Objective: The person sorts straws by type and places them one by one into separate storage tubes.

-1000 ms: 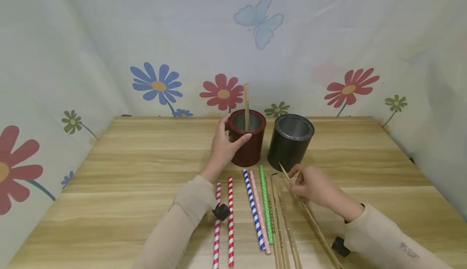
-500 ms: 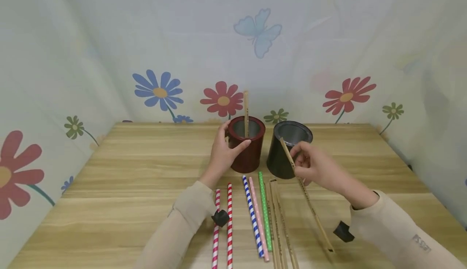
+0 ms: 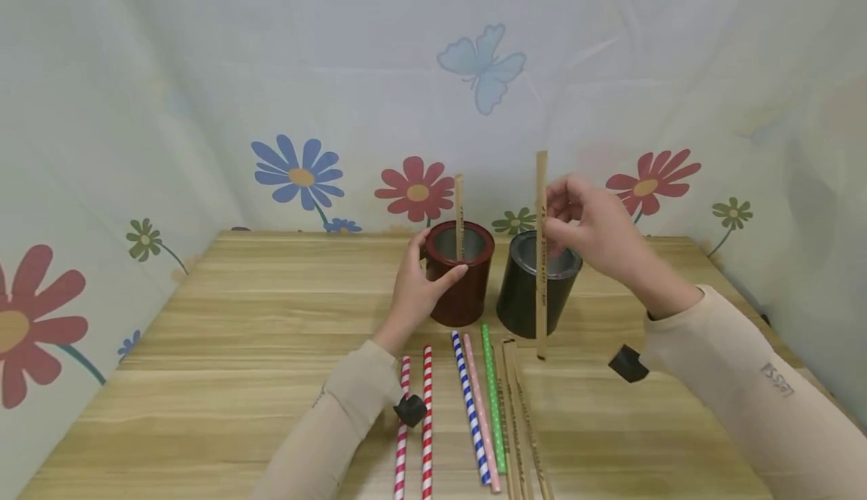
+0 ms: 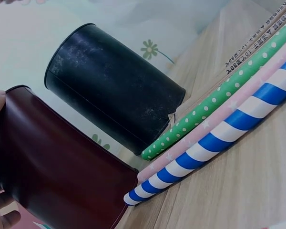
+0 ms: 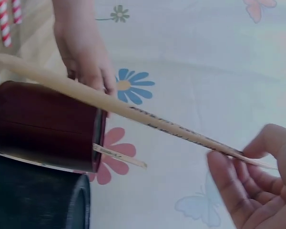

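My left hand (image 3: 415,293) grips the dark red canister (image 3: 466,297) from its left side, thumb across the front. One brown straw (image 3: 459,206) stands inside that canister and sticks up above its rim. My right hand (image 3: 603,233) pinches another brown straw (image 5: 119,107), printed with small dark text, by its upper part. In the head view this straw is upright and overlaps the front of the black canister (image 3: 518,300), its lower end down past the canister's base. The right wrist view shows its far end reaching across above the red canister.
On the wooden table (image 3: 237,379) in front of the canisters lie a blue striped straw (image 3: 470,406), a pink straw (image 3: 482,413), a green dotted straw (image 3: 494,402) and several brown straws (image 3: 517,425). Two striped straws, one red (image 3: 427,440) and one magenta (image 3: 401,455), lie further left.
My right hand has risen from the table in front of the black canister to above its rim, bringing the brown straw from a slant to upright. My left hand keeps hold of the red canister.
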`<state>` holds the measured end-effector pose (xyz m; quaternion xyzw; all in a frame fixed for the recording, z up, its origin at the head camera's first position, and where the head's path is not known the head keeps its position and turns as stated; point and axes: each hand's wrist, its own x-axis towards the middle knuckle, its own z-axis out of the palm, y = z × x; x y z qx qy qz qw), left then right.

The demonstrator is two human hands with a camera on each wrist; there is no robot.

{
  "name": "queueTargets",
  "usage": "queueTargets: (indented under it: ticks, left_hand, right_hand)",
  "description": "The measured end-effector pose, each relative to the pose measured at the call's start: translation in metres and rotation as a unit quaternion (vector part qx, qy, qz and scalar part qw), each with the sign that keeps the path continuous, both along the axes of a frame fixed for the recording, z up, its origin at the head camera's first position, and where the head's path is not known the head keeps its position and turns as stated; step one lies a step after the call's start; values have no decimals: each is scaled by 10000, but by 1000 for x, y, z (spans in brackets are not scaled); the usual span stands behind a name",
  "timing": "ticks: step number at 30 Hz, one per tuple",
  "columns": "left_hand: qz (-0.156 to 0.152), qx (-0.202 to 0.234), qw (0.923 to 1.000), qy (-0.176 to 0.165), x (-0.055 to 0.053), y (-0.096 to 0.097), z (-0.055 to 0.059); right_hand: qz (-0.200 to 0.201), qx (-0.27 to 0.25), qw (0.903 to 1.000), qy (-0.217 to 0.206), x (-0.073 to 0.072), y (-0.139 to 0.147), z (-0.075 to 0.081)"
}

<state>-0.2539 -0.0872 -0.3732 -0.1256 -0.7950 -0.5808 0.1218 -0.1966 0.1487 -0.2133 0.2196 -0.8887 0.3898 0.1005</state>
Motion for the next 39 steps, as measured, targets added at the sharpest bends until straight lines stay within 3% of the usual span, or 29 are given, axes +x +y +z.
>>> queueTargets:
  ticks: [8,17,29,39]
  left_hand:
    - [30,-18,10000,11,1,0,1]
    - [83,-113,9999,12,2,0,2]
    - [77,-106,9999,40,3,0,1]
    - [64,-116,9999,7,3,-1,1]
  right_hand:
    - [-273,-985,9925,670,-27,-11,20]
    - [-651,-1593,9772,1244,-51,-23,20]
    - [-562,-1109,9880,921,-71,-37,-14]
    - [-690,-215,9968,354,-78,-48,-39]
